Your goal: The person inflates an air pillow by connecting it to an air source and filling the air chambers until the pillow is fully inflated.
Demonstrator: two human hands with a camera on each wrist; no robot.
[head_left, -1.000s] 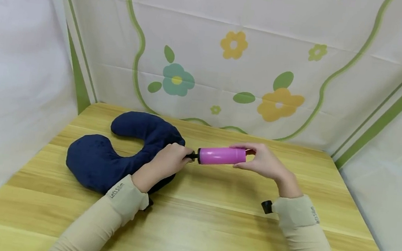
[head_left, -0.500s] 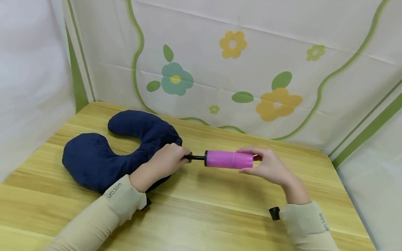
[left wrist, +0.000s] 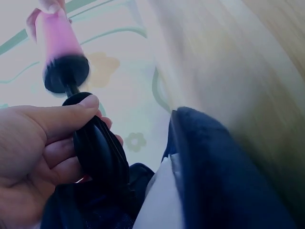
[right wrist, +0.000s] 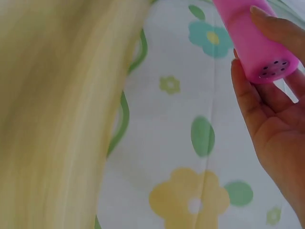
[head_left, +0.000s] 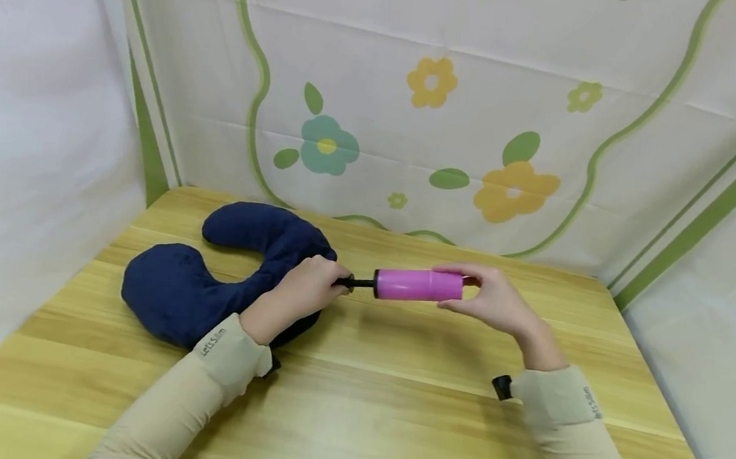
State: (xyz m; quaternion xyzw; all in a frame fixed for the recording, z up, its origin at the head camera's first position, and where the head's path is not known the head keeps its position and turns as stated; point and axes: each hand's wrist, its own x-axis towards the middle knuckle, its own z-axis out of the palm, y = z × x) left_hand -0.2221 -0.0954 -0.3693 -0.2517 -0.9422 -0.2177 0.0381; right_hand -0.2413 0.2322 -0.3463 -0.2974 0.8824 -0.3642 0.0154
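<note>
A pink hand pump (head_left: 419,285) lies nearly level above the table, with its black rod (head_left: 364,284) pulled partly out toward the left. My right hand (head_left: 494,299) pinches the pump's far end between thumb and fingers; small holes dot that end face in the right wrist view. At the other side, my left hand (head_left: 308,289) grips a black ridged piece (left wrist: 101,149) at the rod's end, thumb on top. That piece sits right against the opening of a navy U-shaped neck pillow (head_left: 166,294), where white lining (left wrist: 162,195) shows. My left hand overlaps the pillow's edge in the head view.
The wooden table (head_left: 348,422) reaches to a white floral cloth (head_left: 369,95) hanging behind it. More white cloth hangs at both sides. A black camera mount (head_left: 502,387) juts from the right wrist's beige band.
The pink barrel and right hand have moved right, away from the left hand, baring more of the black rod. In the last half second the rod has slid slightly back in.
</note>
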